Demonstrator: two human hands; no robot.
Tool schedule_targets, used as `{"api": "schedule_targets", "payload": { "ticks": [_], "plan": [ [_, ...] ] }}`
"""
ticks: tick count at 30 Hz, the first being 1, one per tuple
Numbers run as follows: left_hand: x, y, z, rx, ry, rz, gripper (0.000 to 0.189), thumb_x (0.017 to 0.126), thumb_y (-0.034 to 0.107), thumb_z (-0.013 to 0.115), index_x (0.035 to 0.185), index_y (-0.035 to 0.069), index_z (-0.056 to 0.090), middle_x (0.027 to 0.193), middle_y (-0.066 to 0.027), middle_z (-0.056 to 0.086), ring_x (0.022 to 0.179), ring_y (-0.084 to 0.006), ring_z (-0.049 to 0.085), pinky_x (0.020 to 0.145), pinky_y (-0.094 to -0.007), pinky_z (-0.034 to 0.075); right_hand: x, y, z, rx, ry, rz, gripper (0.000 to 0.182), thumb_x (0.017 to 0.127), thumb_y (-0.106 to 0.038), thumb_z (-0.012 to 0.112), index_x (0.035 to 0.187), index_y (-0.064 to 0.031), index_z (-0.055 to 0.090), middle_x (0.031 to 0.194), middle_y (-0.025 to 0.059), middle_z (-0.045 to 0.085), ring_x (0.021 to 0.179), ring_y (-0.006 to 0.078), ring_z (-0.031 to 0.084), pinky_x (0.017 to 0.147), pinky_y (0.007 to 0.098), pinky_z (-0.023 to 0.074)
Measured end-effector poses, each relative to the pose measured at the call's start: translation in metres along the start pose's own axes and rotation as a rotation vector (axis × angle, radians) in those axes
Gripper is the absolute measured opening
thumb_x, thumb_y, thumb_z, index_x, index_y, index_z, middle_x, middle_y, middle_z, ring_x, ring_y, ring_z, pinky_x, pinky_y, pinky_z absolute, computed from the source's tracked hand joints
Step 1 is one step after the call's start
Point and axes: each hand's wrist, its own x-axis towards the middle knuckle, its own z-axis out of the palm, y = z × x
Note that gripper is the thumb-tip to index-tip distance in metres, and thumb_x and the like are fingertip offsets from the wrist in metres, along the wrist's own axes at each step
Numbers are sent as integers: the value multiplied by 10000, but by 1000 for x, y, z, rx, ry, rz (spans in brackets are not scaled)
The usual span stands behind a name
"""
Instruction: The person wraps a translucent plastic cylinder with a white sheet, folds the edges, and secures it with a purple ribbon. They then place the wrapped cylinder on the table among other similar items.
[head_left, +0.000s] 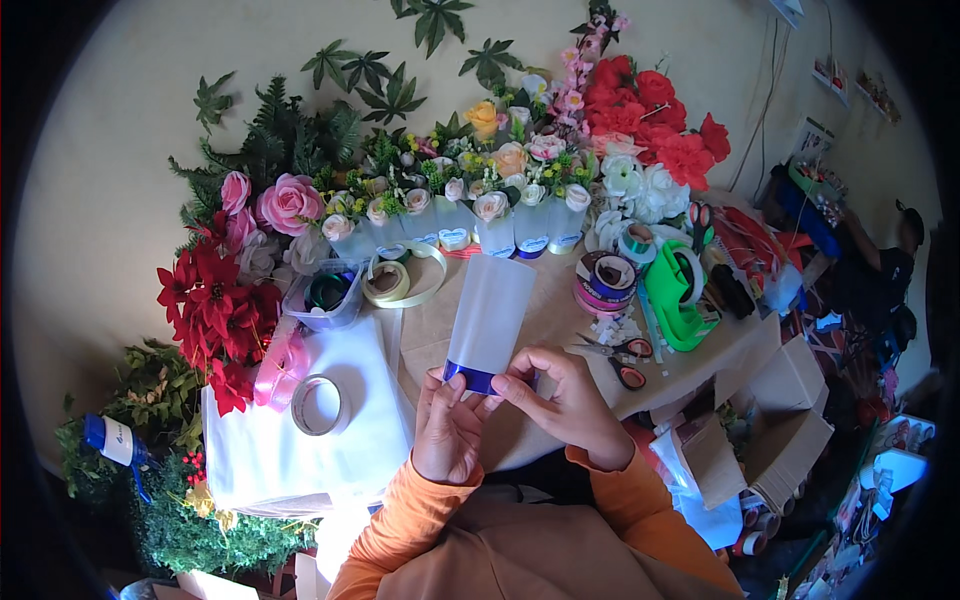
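Observation:
Both hands hold a translucent white cylinder (491, 311) upright with a slight tilt, above the brown-covered table. A dark blue ribbon band (474, 377) goes around its lower end. My left hand (452, 427) grips the band from the left, thumb on its front. My right hand (566, 397) pinches the band's right part between thumb and fingers. Behind stand several similar translucent cylinders (495, 231) filled with artificial roses and greenery, some with ribbon bands and labels bearing writing. Orange-handled scissors (616, 349) lie open to the right of my right hand.
Ribbon rolls (606, 277) and a green tape dispenser (671, 296) stand at the right. A tape roll (319, 405) rests on white sheets (262, 450) at the left. Artificial flowers line the wall. An open cardboard box (784, 420) is at lower right; a person (874, 262) is farther back.

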Motion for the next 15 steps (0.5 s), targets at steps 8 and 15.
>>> {"api": "schedule_targets", "payload": {
  "ticks": [8, 15],
  "plan": [
    [1, -3, -4, 105, -24, 21, 337, 868, 268, 538, 1118, 69, 430, 1132, -102, 531, 1042, -238, 535, 878, -359, 445, 0, 1, 2, 19, 13, 6, 157, 799, -125, 653, 761, 10, 582, 685, 40, 553, 646, 91, 488, 603, 238, 388],
    [2, -1, -2, 111, -38, -29, 433, 878, 311, 514, 1184, 29, 395, 1141, -119, 528, 1048, -243, 534, 894, -365, 443, 0, 1, 1, -32, 15, 19, 169, 785, -135, 669, 758, 11, 587, 669, 43, 551, 641, 103, 493, 606, 244, 394]
  ]
}}
